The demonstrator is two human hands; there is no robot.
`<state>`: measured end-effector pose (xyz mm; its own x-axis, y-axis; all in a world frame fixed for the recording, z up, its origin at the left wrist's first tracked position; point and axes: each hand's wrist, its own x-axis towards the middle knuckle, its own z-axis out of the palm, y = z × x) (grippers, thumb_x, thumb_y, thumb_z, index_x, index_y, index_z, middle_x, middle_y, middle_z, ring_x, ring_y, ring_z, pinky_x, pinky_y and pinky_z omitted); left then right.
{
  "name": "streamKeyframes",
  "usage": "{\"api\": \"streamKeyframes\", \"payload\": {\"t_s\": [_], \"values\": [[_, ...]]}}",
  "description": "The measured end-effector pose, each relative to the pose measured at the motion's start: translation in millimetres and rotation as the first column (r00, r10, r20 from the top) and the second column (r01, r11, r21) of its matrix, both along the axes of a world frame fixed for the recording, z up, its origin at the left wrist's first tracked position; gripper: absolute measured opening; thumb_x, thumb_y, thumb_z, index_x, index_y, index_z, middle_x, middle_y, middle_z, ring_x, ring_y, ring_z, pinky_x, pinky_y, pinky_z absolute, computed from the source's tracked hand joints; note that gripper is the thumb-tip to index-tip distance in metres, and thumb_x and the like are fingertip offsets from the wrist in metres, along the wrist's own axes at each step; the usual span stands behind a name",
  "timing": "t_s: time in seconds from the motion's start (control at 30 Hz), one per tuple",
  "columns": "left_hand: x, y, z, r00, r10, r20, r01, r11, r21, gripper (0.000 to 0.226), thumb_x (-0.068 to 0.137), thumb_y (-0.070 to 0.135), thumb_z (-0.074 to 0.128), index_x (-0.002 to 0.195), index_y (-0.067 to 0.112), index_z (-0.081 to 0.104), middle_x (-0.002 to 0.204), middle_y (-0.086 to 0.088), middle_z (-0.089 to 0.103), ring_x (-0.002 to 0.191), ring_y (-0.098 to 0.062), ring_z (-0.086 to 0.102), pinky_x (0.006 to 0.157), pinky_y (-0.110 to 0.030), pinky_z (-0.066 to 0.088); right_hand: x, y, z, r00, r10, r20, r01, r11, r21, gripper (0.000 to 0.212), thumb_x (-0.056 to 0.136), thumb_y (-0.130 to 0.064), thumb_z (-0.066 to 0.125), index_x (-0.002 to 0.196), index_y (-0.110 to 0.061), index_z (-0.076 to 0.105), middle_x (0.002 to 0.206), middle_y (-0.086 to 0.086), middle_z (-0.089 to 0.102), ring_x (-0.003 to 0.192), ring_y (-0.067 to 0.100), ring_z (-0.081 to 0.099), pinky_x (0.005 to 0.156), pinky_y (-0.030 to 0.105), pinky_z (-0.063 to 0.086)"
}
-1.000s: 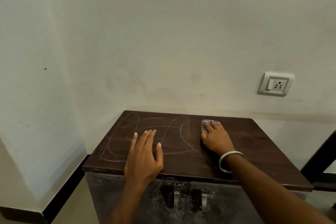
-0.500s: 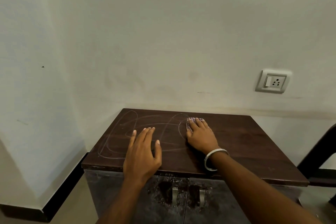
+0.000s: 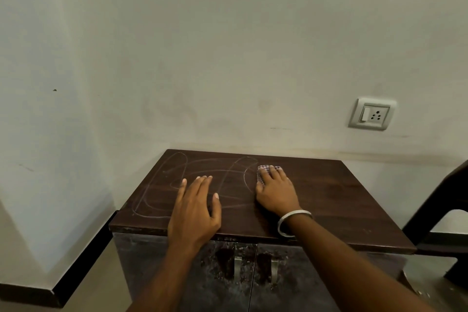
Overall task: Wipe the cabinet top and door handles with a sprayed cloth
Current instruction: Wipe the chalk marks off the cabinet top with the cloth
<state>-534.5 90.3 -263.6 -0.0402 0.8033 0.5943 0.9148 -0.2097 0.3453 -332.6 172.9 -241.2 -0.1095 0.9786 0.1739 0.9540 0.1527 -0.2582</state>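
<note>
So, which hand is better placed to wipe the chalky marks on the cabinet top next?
Right. The right hand already presses the cloth on the cabinet top, beside the marks. The left hand lies flat and empty.

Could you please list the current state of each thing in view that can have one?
Cabinet top: pale looping streaks on its left half, right half plain.
Cloth: bunched flat under the right hand.
Left hand: flat, empty, at the front edge.
Cabinet doors: closed, smudged.
Door handles: untouched.
</note>
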Motion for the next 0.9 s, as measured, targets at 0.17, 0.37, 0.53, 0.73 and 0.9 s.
{"api": "streamKeyframes", "payload": {"t_s": [0.17, 0.37, 0.53, 0.73, 0.9], "values": [[-0.3, -1.3, 1.9, 1.000, 0.008, 0.020, -0.008, 1.000, -0.006, 0.056, 0.093, 0.041, 0.032, 0.141, 0.015, 0.045, 0.142, -0.002, 0.049, 0.137, -0.013, 0.036, 0.121, -0.036, 0.014, 1.5, -1.0, -2.1, 0.998, 0.055, -0.027, -0.056, 0.998, -0.025, 0.057, 0.101, -0.039, 0.028, 0.155, -0.023, 0.020, 0.163, 0.003, 0.014, 0.151, 0.022, 0.006, 0.123, 0.040, 0.009], [-0.5, -1.2, 2.0, 1.000, 0.006, 0.011, -0.006, 1.000, -0.006, 0.055, 0.093, 0.041, 0.032, 0.140, 0.014, 0.045, 0.142, -0.003, 0.050, 0.136, -0.013, 0.038, 0.121, -0.037, 0.015, 47.1, 5.0, -1.6, 0.997, -0.078, 0.009, 0.078, 0.997, -0.027, 0.057, 0.100, -0.039, 0.027, 0.155, -0.022, 0.021, 0.163, 0.004, 0.015, 0.151, 0.022, 0.009, 0.123, 0.039, 0.010], [0.9, -1.3, 2.9, 1.000, 0.008, 0.004, -0.008, 1.000, -0.007, 0.056, 0.093, 0.041, 0.032, 0.139, 0.014, 0.046, 0.141, -0.003, 0.050, 0.136, -0.014, 0.038, 0.121, -0.037, 0.014, 32.3, -2.1, 1.4, 0.995, -0.103, 0.004, 0.103, 0.995, -0.013, 0.057, 0.100, -0.038, 0.029, 0.154, -0.022, 0.021, 0.163, 0.005, 0.015, 0.150, 0.025, 0.008, 0.123, 0.040, 0.010], [1.7, -3.5, 3.3, 1.000, 0.026, 0.001, -0.026, 1.000, -0.003, 0.056, 0.092, 0.041, 0.032, 0.139, 0.014, 0.046, 0.140, -0.005, 0.051, 0.136, -0.016, 0.038, 0.119, -0.033, 0.011, -1.6, -17.5, -3.1, 1.000, 0.026, -0.011, -0.026, 0.999, 0.020, 0.057, 0.100, -0.039, 0.030, 0.154, -0.022, 0.023, 0.162, 0.004, 0.016, 0.150, 0.024, 0.008, 0.122, 0.040, 0.011], [0.1, -2.9, 3.3, 1.000, 0.016, 0.022, -0.016, 1.000, 0.001, 0.055, 0.092, 0.041, 0.032, 0.139, 0.014, 0.046, 0.141, -0.004, 0.051, 0.136, -0.015, 0.038, 0.120, -0.034, 0.012, 18.5, -14.8, -2.9, 0.999, 0.035, -0.006, -0.035, 0.999, -0.004, 0.056, 0.102, -0.039, 0.028, 0.154, -0.022, 0.022, 0.162, 0.004, 0.016, 0.150, 0.023, 0.008, 0.123, 0.039, 0.010]]}}
